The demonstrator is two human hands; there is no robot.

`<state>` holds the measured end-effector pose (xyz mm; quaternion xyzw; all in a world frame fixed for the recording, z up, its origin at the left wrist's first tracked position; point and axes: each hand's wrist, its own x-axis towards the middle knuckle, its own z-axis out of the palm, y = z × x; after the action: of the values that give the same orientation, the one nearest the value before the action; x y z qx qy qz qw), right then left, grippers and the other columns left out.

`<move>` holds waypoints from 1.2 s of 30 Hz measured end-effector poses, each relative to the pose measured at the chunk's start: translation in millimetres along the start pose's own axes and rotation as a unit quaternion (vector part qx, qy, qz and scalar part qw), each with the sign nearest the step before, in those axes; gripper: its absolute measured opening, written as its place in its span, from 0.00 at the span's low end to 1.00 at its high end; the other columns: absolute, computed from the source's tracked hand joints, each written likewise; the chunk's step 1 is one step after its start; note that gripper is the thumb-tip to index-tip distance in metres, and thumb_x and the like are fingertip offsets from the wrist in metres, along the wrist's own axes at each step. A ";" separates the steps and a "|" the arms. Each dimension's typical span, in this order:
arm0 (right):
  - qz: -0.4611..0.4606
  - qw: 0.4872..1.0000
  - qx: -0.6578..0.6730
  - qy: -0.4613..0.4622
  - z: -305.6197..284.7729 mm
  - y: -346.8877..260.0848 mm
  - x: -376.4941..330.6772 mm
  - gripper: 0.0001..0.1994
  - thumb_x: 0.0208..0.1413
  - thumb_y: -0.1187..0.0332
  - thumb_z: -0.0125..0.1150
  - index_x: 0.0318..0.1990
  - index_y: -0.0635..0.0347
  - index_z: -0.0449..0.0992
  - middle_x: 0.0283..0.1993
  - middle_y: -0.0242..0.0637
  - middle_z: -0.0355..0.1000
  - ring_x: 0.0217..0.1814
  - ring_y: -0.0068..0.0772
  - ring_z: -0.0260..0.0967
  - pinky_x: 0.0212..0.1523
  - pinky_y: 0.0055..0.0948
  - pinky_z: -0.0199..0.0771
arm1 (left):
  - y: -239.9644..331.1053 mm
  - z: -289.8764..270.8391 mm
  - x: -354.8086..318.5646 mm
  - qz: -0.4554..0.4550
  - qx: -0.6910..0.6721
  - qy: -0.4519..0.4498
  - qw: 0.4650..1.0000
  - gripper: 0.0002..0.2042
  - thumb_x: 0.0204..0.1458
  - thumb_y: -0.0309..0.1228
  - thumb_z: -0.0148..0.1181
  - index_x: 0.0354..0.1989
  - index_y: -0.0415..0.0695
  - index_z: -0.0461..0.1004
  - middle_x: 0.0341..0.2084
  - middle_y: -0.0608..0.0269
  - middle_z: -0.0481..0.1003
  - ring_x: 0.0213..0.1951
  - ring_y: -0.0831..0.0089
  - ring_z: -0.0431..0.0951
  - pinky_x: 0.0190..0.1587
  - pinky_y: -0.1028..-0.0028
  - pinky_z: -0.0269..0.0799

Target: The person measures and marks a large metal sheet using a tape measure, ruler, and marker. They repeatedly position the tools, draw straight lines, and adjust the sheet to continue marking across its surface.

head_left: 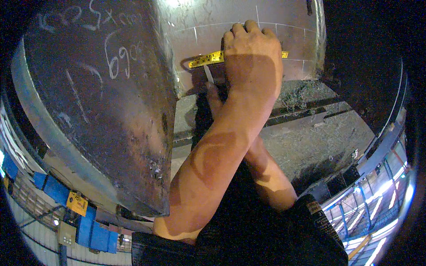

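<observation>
Your left hand (253, 53) is back-side up, its knuckles (252, 26) forming the far edge and the fingers bent down out of sight; the palm side is hidden. Behind that grip, your left wrist (253, 91) runs into a bare left forearm (208, 168) slanting back toward you and to the left. Your bare right forearm (273, 179) crosses underneath, slanting back toward you and to the right. Your right hand (214, 98) sits just left of and nearer you than the left grip, mostly covered, with one digit showing, pointing away from you.
</observation>
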<state>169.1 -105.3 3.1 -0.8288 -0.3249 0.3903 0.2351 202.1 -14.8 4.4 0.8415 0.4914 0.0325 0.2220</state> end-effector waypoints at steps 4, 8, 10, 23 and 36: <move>-0.021 1.000 -0.008 0.002 4.4 -1.4 6.7 0.15 0.58 0.64 0.61 0.50 0.58 0.71 0.45 0.41 0.72 0.46 0.40 0.65 0.49 0.36 0.66 | -2.7 -0.2 0.3 -0.008 0.004 0.003 1.000 0.09 0.49 0.29 0.57 0.36 0.41 0.78 0.36 0.50 0.75 0.42 0.55 0.77 0.44 0.61 0.72; -0.031 0.999 -0.021 0.017 1.4 2.0 8.2 0.15 0.57 0.65 0.61 0.50 0.59 0.71 0.45 0.42 0.72 0.46 0.42 0.66 0.48 0.37 0.67 | 3.5 1.9 1.8 0.001 0.000 0.010 1.000 0.09 0.48 0.29 0.57 0.35 0.41 0.78 0.35 0.49 0.75 0.41 0.55 0.77 0.44 0.60 0.72; -0.038 0.999 -0.024 0.018 2.4 1.0 8.8 0.16 0.56 0.65 0.61 0.50 0.59 0.71 0.45 0.43 0.73 0.46 0.43 0.67 0.48 0.37 0.67 | 2.5 2.2 2.7 0.001 0.002 0.007 1.000 0.09 0.48 0.29 0.57 0.36 0.41 0.78 0.35 0.49 0.75 0.41 0.55 0.77 0.44 0.60 0.73; -0.088 0.983 -0.143 -0.080 -24.5 14.3 -24.6 0.16 0.53 0.66 0.61 0.49 0.60 0.71 0.45 0.48 0.74 0.46 0.49 0.70 0.46 0.41 0.70 | 6.3 16.6 7.8 -0.010 -0.001 -0.019 1.000 0.09 0.50 0.29 0.56 0.36 0.41 0.79 0.36 0.51 0.76 0.43 0.57 0.76 0.45 0.61 0.71; 0.038 0.959 -0.229 -0.166 -176.1 -30.3 -47.3 0.11 0.47 0.70 0.64 0.35 0.62 0.70 0.30 0.50 0.71 0.29 0.55 0.70 0.30 0.44 0.70 | -21.6 -23.0 -147.8 0.059 -0.038 -0.181 0.981 0.16 0.51 0.30 0.52 0.49 0.39 0.71 0.43 0.50 0.71 0.47 0.55 0.71 0.51 0.60 0.69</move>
<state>276.3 -142.8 149.0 -0.7957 -0.4084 0.4460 -0.0327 102.1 -122.3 40.5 0.8516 0.3913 -0.0889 0.3371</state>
